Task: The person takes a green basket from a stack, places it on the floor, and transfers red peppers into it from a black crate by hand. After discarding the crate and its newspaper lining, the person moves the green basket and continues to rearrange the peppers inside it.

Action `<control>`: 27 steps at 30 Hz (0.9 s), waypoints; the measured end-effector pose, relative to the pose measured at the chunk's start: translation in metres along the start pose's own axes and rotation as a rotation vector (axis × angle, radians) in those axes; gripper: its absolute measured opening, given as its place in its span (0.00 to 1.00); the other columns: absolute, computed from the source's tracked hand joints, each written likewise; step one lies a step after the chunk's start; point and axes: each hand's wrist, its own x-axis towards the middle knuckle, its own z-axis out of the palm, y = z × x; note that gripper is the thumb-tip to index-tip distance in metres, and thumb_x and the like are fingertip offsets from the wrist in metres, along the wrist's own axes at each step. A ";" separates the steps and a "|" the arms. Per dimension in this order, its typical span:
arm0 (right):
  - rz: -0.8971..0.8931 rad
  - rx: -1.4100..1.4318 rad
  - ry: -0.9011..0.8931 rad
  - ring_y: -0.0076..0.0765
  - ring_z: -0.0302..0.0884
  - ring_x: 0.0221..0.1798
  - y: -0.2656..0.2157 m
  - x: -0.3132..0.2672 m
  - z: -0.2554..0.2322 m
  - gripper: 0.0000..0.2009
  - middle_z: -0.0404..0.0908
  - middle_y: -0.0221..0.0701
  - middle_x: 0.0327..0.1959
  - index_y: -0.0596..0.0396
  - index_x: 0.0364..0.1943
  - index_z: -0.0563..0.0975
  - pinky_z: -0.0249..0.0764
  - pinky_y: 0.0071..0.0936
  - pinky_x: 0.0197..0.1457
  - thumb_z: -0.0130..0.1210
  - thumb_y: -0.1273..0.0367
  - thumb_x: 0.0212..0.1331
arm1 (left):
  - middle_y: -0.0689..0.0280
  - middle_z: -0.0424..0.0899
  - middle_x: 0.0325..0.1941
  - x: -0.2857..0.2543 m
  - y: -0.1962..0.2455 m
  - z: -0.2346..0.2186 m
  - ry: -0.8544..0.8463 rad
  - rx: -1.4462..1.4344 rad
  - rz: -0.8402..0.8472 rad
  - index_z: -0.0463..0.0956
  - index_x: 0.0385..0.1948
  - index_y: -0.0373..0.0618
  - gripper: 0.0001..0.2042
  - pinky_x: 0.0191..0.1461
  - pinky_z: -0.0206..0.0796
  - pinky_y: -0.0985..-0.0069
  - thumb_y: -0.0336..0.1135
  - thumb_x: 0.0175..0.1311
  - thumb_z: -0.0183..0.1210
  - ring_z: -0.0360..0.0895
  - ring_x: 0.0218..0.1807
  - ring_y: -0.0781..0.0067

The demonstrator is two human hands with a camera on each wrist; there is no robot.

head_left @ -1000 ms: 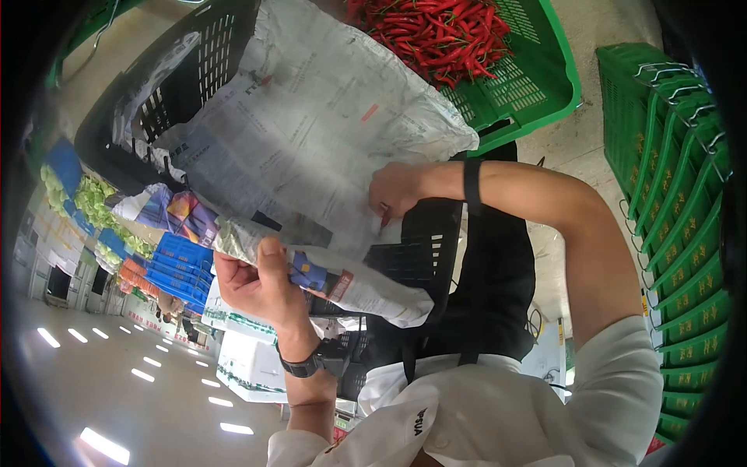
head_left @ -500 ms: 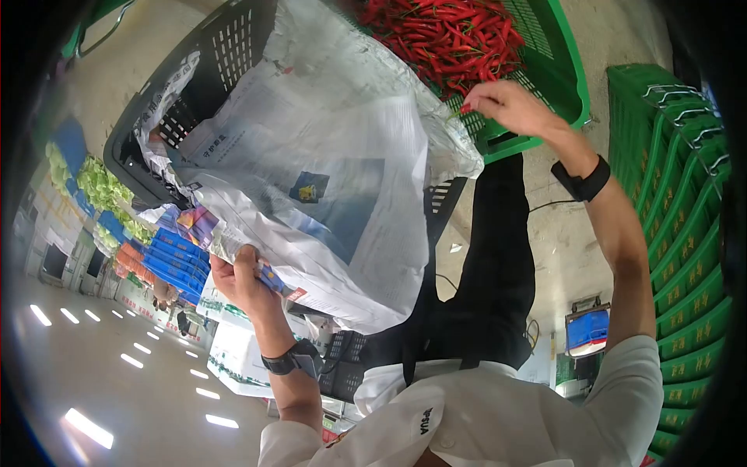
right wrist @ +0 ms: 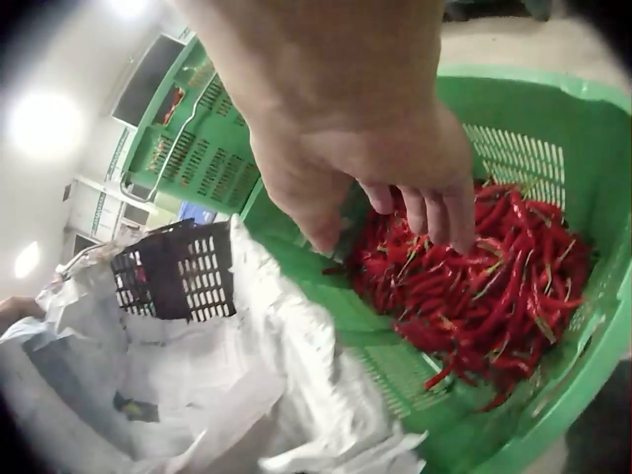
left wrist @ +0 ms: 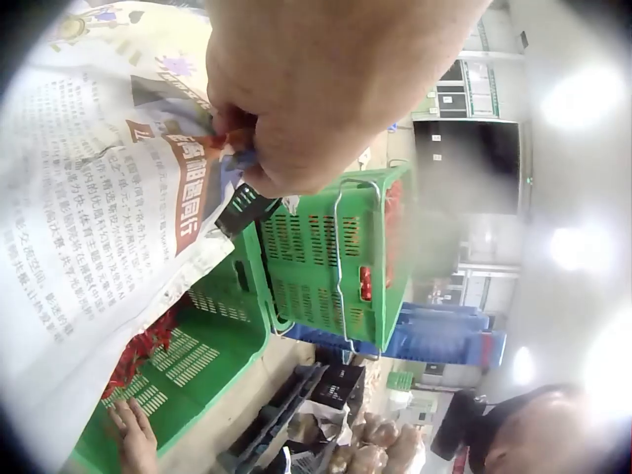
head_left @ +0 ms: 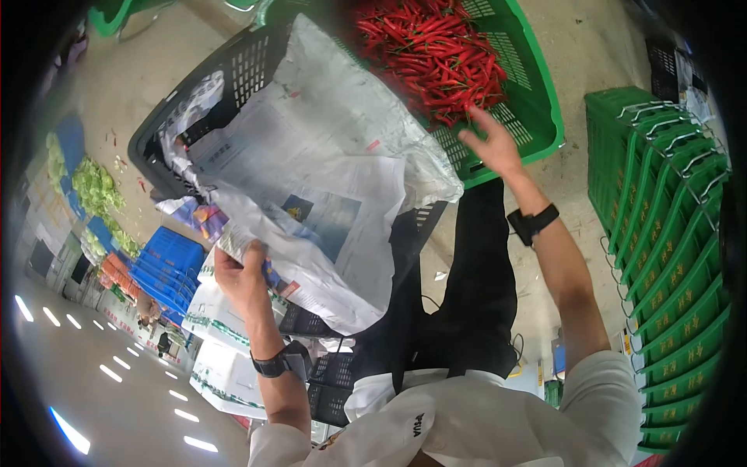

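Note:
In the head view my left hand [head_left: 243,276] pinches the edge of a newspaper sheet [head_left: 373,241] between thumb and fingers. Printed red and blue patches show beside that grip in the left wrist view. The newspaper lines a black slotted crate [head_left: 253,70], covering its inside and hanging over the near side. My right hand [head_left: 494,144] is held over a green crate [head_left: 545,117], fingers extended and apart, nothing in them. Below the fingertips lies a heap of red chili peppers [right wrist: 494,276], as the right wrist view shows closely.
A tall stack of green crates [head_left: 654,257] with metal handles stands at the right. Blue crates [head_left: 163,268] and white boxes [head_left: 214,315] sit at the left, with leafy greens [head_left: 95,187] beyond. Another green crate [left wrist: 326,257] with red contents shows in the left wrist view.
My right hand has gone from inside the paper-lined crate to over the green crate, releasing a red chili pepper it held half a second ago. The newspaper at my left hand has spread wider.

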 end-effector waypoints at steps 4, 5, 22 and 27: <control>0.051 0.020 -0.181 0.45 0.69 0.63 -0.005 -0.030 0.045 0.39 0.73 0.48 0.58 0.63 0.61 0.66 0.64 0.32 0.65 0.65 0.53 0.47 | 0.66 0.80 0.32 0.000 0.003 0.002 -0.016 0.019 0.040 0.74 0.39 0.36 0.10 0.38 0.66 0.82 0.26 0.55 0.60 0.75 0.31 0.80; 0.166 -0.020 -0.298 0.48 0.72 0.59 -0.024 -0.037 0.044 0.35 0.75 0.47 0.56 0.58 0.61 0.67 0.68 0.35 0.61 0.63 0.58 0.47 | 0.65 0.80 0.33 0.002 -0.005 -0.005 -0.002 0.146 0.024 0.74 0.40 0.35 0.13 0.40 0.67 0.80 0.26 0.53 0.59 0.75 0.32 0.77; -0.205 0.193 -0.228 0.50 0.64 0.65 -0.138 -0.127 0.096 0.46 0.68 0.50 0.60 0.64 0.63 0.62 0.61 0.36 0.67 0.67 0.49 0.44 | 0.72 0.69 0.18 0.011 -0.128 -0.216 0.212 -0.109 -0.525 0.71 0.25 0.45 0.05 0.23 0.61 0.76 0.26 0.45 0.53 0.68 0.20 0.77; 0.238 0.680 -0.611 0.42 0.57 0.70 -0.145 -0.178 0.114 0.53 0.56 0.51 0.68 0.64 0.69 0.49 0.60 0.37 0.69 0.70 0.52 0.44 | 0.70 0.67 0.17 -0.031 -0.199 -0.299 0.314 -0.201 -0.513 0.69 0.19 0.46 0.03 0.14 0.58 0.72 0.28 0.43 0.55 0.65 0.16 0.72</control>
